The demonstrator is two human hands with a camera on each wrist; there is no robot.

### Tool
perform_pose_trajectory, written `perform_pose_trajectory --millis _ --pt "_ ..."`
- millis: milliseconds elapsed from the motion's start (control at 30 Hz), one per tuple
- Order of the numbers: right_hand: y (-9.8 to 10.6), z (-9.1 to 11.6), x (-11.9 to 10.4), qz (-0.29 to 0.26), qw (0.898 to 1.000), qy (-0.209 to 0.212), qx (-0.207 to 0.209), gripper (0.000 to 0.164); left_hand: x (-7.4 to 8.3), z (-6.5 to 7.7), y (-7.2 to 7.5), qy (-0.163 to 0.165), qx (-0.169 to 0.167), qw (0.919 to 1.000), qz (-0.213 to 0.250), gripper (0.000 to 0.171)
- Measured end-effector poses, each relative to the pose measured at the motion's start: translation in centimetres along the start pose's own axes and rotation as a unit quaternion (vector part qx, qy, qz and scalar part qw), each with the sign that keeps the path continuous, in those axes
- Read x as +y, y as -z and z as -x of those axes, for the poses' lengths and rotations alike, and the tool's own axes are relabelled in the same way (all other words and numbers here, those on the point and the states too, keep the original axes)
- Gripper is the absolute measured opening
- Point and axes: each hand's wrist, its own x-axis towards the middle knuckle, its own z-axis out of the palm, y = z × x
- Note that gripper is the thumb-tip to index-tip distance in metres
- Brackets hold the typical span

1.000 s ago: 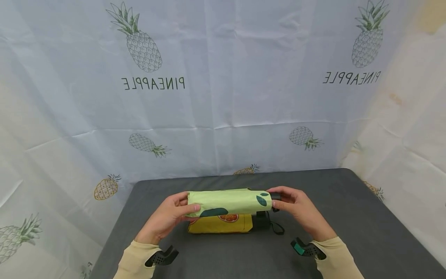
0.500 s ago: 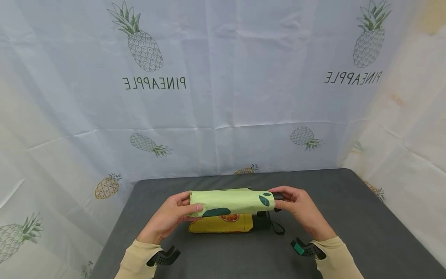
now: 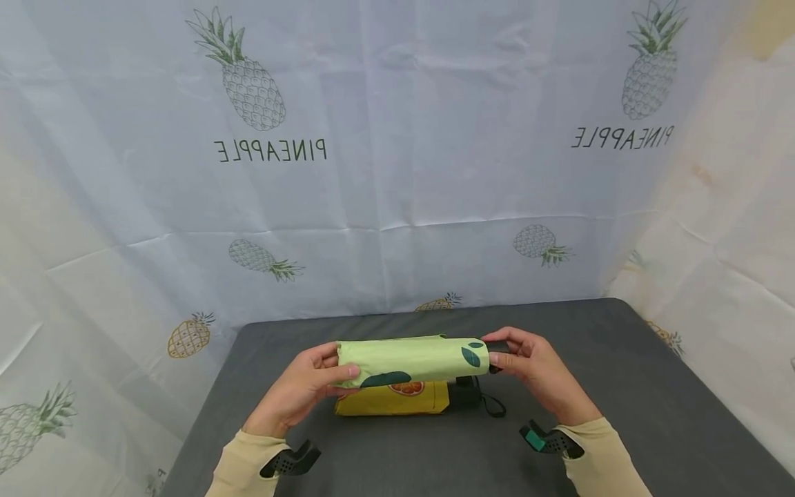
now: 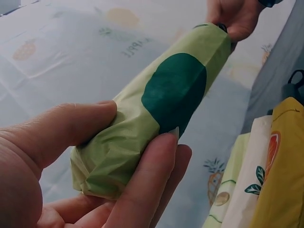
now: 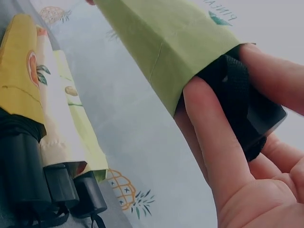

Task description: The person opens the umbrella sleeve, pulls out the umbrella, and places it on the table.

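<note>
A folded umbrella in a light green sleeve (image 3: 410, 359) with dark green leaf prints is held level above the table, between both hands. My left hand (image 3: 302, 383) grips the sleeve's left end, thumb on the near face and fingers around the other side; in the left wrist view the fabric there is creased. At the other end my right hand (image 3: 534, 369) pinches the black handle (image 5: 266, 111) right by the sleeve's open edge. A black strap (image 5: 236, 85) lies along the handle. Below, partly hidden by the held umbrella, a yellow umbrella (image 3: 397, 404) with orange-slice prints rests on the table.
Beside the yellow umbrella, the wrist views show a cream umbrella (image 5: 59, 128) and another light green one (image 5: 85, 133), lying parallel, handles the same way. The dark grey table (image 3: 385, 455) meets a pale curtain (image 3: 397, 172) with pineapple prints at its back edge.
The green umbrella has shifted slightly to the right with both hands. The right hand sits a little farther out, and a bit more of the black handle shows.
</note>
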Motion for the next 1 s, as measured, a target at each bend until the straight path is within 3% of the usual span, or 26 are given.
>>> perform_pose_trajectory --millis 233,1000 --pt "0.0 -0.2 0.2 -0.001 1.0 0.007 0.002 0.051 -0.1 0.0 -0.1 -0.002 0.003 1.0 0.004 0.066" --pt "1.4 -0.1 0.9 -0.061 0.997 0.045 0.018 0.039 -0.1 -0.1 0.1 0.006 0.014 0.9998 0.012 0.068"
